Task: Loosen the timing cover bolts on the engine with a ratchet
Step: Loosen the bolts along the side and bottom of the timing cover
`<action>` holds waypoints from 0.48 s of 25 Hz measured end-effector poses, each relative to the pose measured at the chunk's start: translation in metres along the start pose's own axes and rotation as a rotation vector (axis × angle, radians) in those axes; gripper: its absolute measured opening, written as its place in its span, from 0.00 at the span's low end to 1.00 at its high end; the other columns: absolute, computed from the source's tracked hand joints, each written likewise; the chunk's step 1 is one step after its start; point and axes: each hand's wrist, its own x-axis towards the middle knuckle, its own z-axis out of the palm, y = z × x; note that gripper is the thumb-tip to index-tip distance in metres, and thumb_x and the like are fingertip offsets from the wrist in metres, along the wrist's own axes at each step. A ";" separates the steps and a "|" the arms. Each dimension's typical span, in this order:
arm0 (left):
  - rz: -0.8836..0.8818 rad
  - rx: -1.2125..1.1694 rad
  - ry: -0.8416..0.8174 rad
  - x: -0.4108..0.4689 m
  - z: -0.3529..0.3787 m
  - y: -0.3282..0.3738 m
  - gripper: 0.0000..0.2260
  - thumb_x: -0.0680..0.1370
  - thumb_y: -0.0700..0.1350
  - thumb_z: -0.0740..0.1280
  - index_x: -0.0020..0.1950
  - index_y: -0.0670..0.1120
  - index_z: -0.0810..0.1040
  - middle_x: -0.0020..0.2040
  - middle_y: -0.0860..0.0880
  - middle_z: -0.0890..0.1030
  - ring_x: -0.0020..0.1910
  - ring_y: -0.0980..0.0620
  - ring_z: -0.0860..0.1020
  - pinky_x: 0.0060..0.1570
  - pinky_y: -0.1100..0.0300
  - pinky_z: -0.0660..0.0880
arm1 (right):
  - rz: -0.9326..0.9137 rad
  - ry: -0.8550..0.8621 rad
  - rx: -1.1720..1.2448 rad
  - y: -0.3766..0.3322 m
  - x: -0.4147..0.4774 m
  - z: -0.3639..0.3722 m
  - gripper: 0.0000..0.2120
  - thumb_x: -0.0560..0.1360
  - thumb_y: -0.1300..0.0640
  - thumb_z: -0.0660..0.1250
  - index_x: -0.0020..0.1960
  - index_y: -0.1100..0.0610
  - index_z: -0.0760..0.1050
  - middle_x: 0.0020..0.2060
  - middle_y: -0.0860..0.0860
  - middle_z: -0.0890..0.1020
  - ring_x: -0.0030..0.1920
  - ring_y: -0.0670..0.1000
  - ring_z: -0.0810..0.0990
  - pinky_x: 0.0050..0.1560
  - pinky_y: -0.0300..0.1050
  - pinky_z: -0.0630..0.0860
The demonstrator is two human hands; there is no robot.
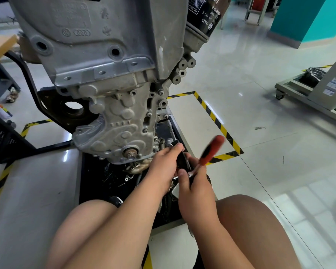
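Right hand [192, 185] is gripping the ratchet [211, 150] low beside the timing cover [124, 129]; left hand [166, 162] is holding its extension [172, 131]. Several bolts [149, 113] are sitting in place; loosening judged incomplete.

- Bright, even daylight fills the room; the glossy floor [260, 84] shows white glare patches, broadest at lower right.
- Soft shadows gather beneath the engine [105, 55].
- The red handle of the ratchet [211, 150] is smeared by motion blur; the engine casting is sharp.
- Wide-angle distortion bends straight lines near the edges.
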 end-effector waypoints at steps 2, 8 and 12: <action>-0.015 -0.015 -0.037 -0.001 0.002 0.001 0.11 0.81 0.49 0.62 0.46 0.44 0.77 0.38 0.47 0.84 0.36 0.47 0.80 0.39 0.58 0.76 | 0.282 -0.054 0.465 -0.003 0.003 0.001 0.10 0.81 0.50 0.56 0.57 0.48 0.73 0.30 0.42 0.76 0.28 0.43 0.74 0.32 0.39 0.71; 0.020 0.016 -0.056 -0.002 0.004 0.000 0.12 0.83 0.47 0.57 0.47 0.43 0.77 0.37 0.48 0.84 0.31 0.51 0.79 0.30 0.65 0.74 | 0.664 -0.123 1.093 -0.012 0.009 -0.002 0.18 0.82 0.46 0.53 0.45 0.54 0.77 0.23 0.50 0.65 0.20 0.49 0.61 0.25 0.42 0.67; 0.015 0.026 -0.031 -0.001 0.002 -0.003 0.14 0.82 0.48 0.61 0.42 0.46 0.81 0.40 0.46 0.84 0.39 0.49 0.81 0.40 0.59 0.77 | 0.428 0.013 0.488 -0.005 0.005 0.000 0.13 0.80 0.47 0.55 0.44 0.51 0.74 0.30 0.47 0.75 0.29 0.48 0.72 0.38 0.45 0.69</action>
